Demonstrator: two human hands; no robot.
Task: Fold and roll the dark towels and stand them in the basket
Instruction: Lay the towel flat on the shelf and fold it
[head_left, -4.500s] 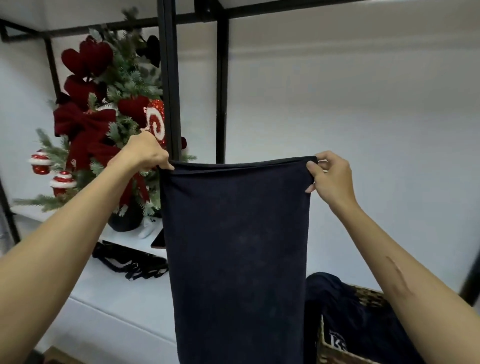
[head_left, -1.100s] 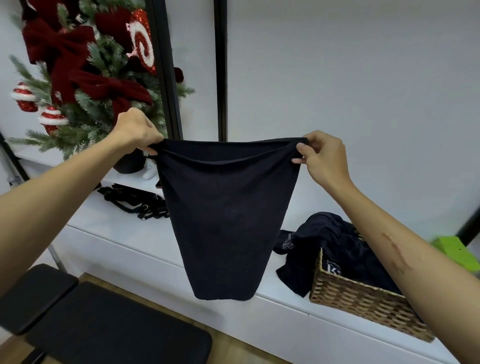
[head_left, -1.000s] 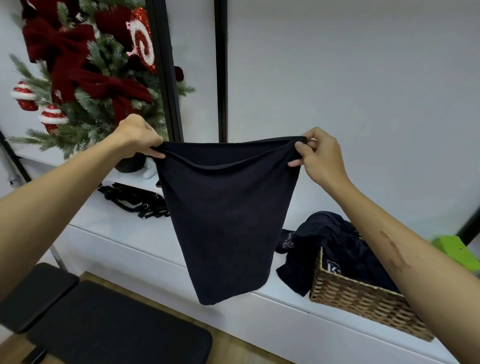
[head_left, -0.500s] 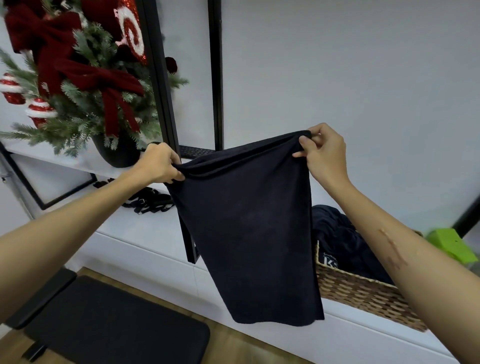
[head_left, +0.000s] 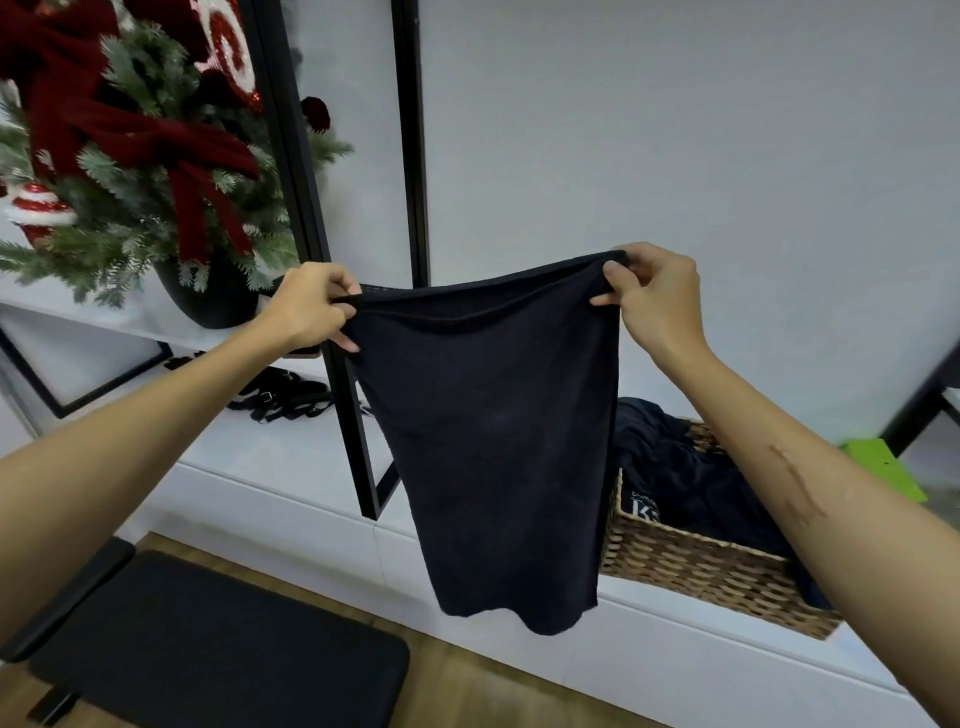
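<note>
- Dark navy towel (head_left: 493, 441): held up in the air by its top edge, folded double, hanging free in front of the white bench (head_left: 291, 457); lower hem loose and slightly wavy, clear of the bench.
- Left hand (head_left: 311, 306): fingers curled, pinching the towel's top left corner.
- Right hand (head_left: 657, 296): fingers and thumb pinching the top right corner, a little higher than the left.
- Wicker basket (head_left: 696, 571): on the bench, behind and right of the hanging towel; partly hidden by the right forearm.
- Further dark towels (head_left: 675, 478): bundled unrolled in the basket, a white printed label showing.
- Black straps (head_left: 280, 395): lying on the bench, left of the towel.
- Christmas tree (head_left: 145, 171): potted, red bows, upper left.
- Black frame post (head_left: 311, 249): upright behind the left hand.
- Green object (head_left: 883, 467): far right, beside the basket.
- Black padded mat (head_left: 218, 649): on the wooden floor, lower left.
</note>
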